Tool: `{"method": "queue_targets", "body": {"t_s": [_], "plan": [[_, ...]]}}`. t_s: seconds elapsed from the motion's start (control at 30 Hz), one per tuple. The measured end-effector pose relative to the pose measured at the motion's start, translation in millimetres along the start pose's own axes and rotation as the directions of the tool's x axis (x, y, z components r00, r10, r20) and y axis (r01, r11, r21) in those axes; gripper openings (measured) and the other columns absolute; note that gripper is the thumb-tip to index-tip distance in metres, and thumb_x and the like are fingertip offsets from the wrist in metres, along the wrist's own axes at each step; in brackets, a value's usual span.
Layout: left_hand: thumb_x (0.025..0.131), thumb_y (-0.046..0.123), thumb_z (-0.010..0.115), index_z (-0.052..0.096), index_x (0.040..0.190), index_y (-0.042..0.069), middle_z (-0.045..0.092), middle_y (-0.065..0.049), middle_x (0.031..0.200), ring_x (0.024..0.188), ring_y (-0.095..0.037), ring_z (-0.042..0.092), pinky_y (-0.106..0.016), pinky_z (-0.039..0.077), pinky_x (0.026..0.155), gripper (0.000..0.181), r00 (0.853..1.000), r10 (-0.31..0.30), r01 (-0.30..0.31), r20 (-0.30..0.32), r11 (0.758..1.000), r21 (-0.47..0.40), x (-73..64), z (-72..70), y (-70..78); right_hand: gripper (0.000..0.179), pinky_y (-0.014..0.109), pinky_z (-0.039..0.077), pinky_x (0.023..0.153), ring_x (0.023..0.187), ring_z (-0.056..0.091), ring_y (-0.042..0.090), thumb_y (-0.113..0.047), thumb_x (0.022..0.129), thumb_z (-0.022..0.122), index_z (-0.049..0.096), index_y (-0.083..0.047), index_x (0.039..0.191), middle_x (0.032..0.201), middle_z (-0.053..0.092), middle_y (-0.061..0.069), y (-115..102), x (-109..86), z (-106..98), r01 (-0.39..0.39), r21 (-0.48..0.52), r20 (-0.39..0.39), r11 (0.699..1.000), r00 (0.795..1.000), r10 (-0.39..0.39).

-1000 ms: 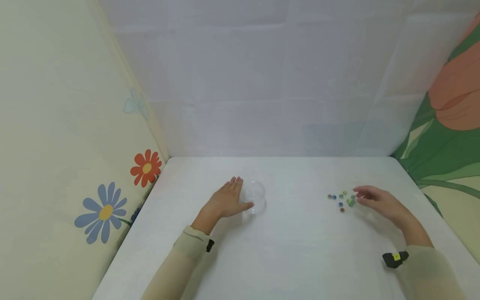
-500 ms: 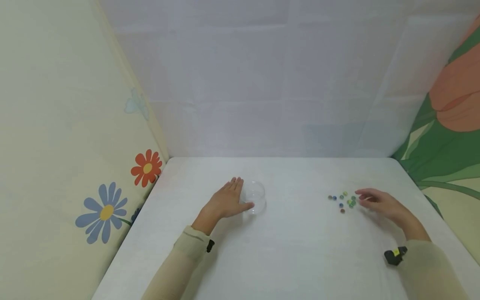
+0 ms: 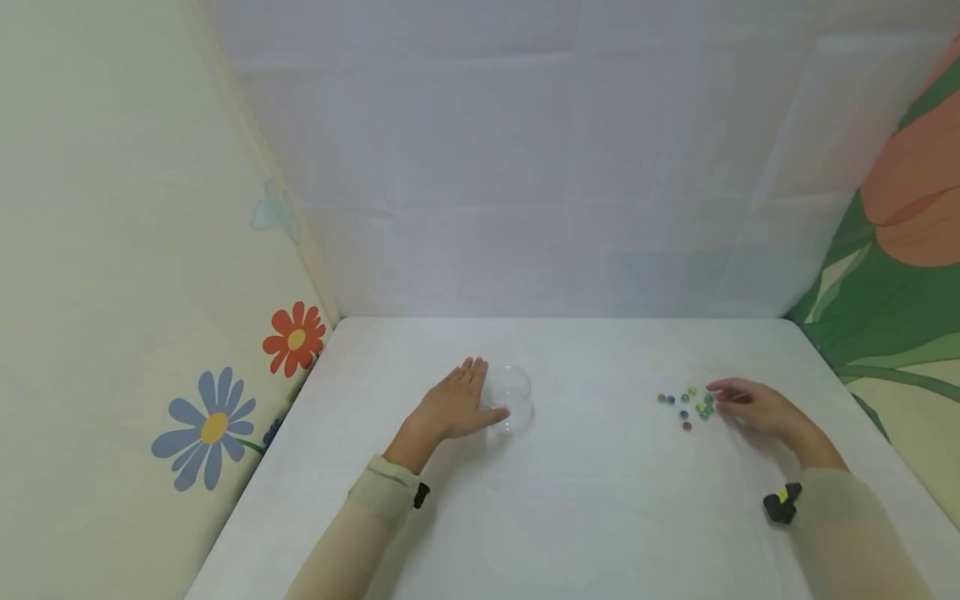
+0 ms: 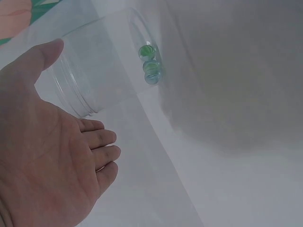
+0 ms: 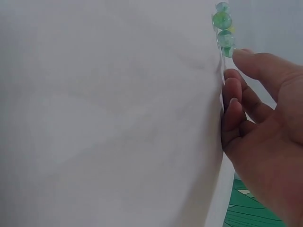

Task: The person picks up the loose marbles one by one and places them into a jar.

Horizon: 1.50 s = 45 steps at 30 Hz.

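Note:
A clear jar [image 3: 516, 397] stands on the white table, with several green and bluish marbles [image 4: 150, 66] inside at its base in the left wrist view. My left hand [image 3: 452, 406] is beside the jar's left side, fingers extended and thumb overlapping the near rim in the head view. My right hand [image 3: 761, 408] is low at the right edge of a loose group of marbles [image 3: 684, 414]. Its fingers are bent and its thumb tip [image 5: 242, 56] is right at a green marble [image 5: 228, 50], with a gap between thumb and forefinger.
The table [image 3: 570, 517] meets a white cloth backdrop [image 3: 487, 167] at its far edge. Walls printed with flowers [image 3: 213, 427] flank it on both sides. A small black wrist camera [image 3: 782, 505] hangs under the right sleeve.
The right hand has shifted slightly, and its wrist has come a little to the left. The left hand and the jar keep their places.

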<state>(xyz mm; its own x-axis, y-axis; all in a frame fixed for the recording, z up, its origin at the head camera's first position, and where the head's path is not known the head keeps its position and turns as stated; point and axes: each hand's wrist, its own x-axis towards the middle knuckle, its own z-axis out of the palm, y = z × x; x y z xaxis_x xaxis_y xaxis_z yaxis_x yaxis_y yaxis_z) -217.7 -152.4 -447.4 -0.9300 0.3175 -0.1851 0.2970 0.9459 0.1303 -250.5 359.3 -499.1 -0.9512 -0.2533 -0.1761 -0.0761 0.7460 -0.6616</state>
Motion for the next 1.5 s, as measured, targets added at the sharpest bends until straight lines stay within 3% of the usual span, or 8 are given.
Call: {"method": "queue_targets", "body": {"t_s": [0.2,0.43,0.7,0.87,1.1,1.3,1.5], "plan": [[0.095,0.072,0.045,0.014,0.161,0.000,0.014,-0.015,0.168,0.157,-0.027,0.011,-0.039,0.014,0.128,0.103,1.000,0.000,0.000,-0.001,1.000,0.003,0.4,0.5,0.5,0.044,0.069,0.041,0.101,0.121,0.050,0.053,-0.015,0.099,0.063,0.056,0.002,0.139,0.129,0.056,0.032,1.2,4.2,0.1,-0.035,-0.035,0.018,0.999,0.999,0.036],[0.096,0.071,0.045,0.014,0.161,-0.001,0.014,-0.015,0.168,0.157,-0.028,0.011,-0.039,0.014,0.128,0.102,1.000,0.008,-0.008,0.008,1.000,-0.009,-0.6,-2.1,3.4,0.039,0.070,0.041,0.100,0.122,0.048,0.055,-0.013,0.099,0.062,0.060,0.002,0.134,0.133,0.053,0.037,1.3,5.5,1.4,-0.013,-0.103,0.041,0.995,0.999,0.018],[0.096,0.071,0.043,0.015,0.161,-0.002,0.014,-0.017,0.168,0.156,-0.029,0.012,-0.039,0.015,0.128,0.101,1.000,0.020,-0.020,0.008,1.000,0.012,-0.4,-2.4,3.2,0.037,0.071,0.038,0.102,0.124,0.047,0.056,-0.014,0.099,0.062,0.062,0.001,0.132,0.134,0.053,0.036,0.0,3.0,4.4,-0.045,-0.123,0.018,0.991,0.999,0.048],[0.096,0.071,0.043,0.015,0.160,-0.002,0.015,-0.017,0.168,0.156,-0.030,0.012,-0.040,0.015,0.128,0.101,1.000,0.026,-0.026,0.004,1.000,0.006,-0.1,-2.8,2.6,0.036,0.070,0.037,0.104,0.126,0.046,0.054,-0.015,0.098,0.063,0.063,0.002,0.130,0.133,0.055,0.034,-2.0,3.0,3.7,-0.099,-0.102,0.000,0.990,0.995,0.100],[0.096,0.072,0.043,0.013,0.161,-0.001,0.013,-0.016,0.168,0.156,-0.029,0.011,-0.038,0.014,0.128,0.102,1.000,0.016,-0.016,0.004,1.000,-0.002,0.7,-0.3,2.1,0.038,0.067,0.042,0.100,0.118,0.053,0.049,-0.019,0.099,0.063,0.061,0.006,0.128,0.123,0.061,0.029,0.9,1.9,2.0,-0.103,-0.094,-0.027,0.990,0.995,0.100],[0.096,0.071,0.045,0.014,0.161,-0.001,0.014,-0.017,0.168,0.156,-0.029,0.012,-0.039,0.014,0.128,0.102,1.000,0.012,-0.012,-0.009,1.000,-0.007,0.0,0.0,1.7,0.043,0.065,0.043,0.100,0.119,0.052,0.050,-0.021,0.101,0.060,0.056,0.008,0.133,0.127,0.058,0.032,0.0,0.8,0.2,-0.145,-0.046,-0.046,0.988,0.989,0.143],[0.096,0.071,0.045,0.014,0.161,-0.001,0.015,-0.018,0.168,0.156,-0.030,0.012,-0.040,0.015,0.127,0.102,1.000,0.009,-0.010,-0.012,1.000,-0.018,-0.4,-1.2,0.6,0.044,0.056,0.051,0.092,0.114,0.055,0.045,-0.021,0.100,0.062,0.054,0.008,0.133,0.125,0.058,0.031,1.4,0.6,-2.2,-0.195,0.016,-0.061,0.981,0.979,0.196]]}}
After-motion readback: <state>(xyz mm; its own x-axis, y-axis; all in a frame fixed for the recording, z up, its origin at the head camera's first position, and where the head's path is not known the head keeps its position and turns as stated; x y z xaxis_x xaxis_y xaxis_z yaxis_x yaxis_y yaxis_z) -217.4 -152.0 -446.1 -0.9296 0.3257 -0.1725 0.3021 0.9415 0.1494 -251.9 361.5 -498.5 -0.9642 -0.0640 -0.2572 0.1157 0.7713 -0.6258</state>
